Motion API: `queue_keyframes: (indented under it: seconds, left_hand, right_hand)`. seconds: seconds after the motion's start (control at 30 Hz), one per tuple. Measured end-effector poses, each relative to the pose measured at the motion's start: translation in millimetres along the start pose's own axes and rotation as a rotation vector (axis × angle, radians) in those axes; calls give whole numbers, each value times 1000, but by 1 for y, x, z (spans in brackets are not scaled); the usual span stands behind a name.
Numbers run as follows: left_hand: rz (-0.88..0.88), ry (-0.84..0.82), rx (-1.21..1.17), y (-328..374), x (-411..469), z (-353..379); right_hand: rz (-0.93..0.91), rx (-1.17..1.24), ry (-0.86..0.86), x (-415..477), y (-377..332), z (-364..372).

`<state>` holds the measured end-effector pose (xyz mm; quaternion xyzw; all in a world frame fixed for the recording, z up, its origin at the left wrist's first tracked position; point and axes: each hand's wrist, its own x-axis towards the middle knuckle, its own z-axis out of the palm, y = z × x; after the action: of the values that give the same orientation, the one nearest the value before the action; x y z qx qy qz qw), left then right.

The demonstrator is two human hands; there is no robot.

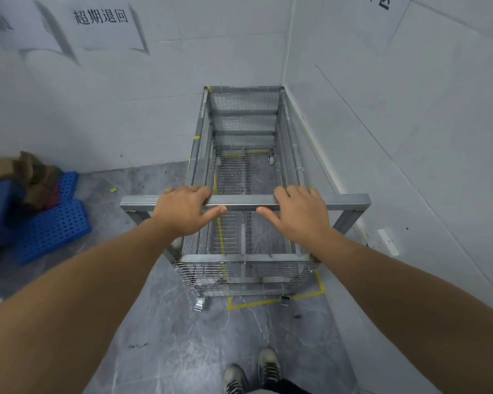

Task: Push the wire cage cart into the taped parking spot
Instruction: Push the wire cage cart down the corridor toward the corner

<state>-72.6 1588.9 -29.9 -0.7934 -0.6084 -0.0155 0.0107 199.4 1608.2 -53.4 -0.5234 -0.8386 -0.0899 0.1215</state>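
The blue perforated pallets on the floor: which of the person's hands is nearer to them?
Left. The left hand grips the cart handle on the side toward the blue pallets; the right hand grips it farther away.

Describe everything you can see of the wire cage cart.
The wire cage cart is a tall, open-topped box of grey metal bars filled with fine wire mesh, empty inside. It stands upright on small casters in the room's corner, its far end by the back wall, its right side along the right wall. A flat metal handle bar crosses its near end; the left hand and right hand rest on it. Yellow floor tape shows beneath and just behind its near end.
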Motion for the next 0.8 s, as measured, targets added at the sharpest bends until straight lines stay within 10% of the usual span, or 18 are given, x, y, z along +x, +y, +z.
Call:
queue_keyframes:
  seconds: [0.8]
  left_hand:
    - [145,113,79,-79,-17,6]
  right_hand:
    - [29,-51,182,27,-89,19]
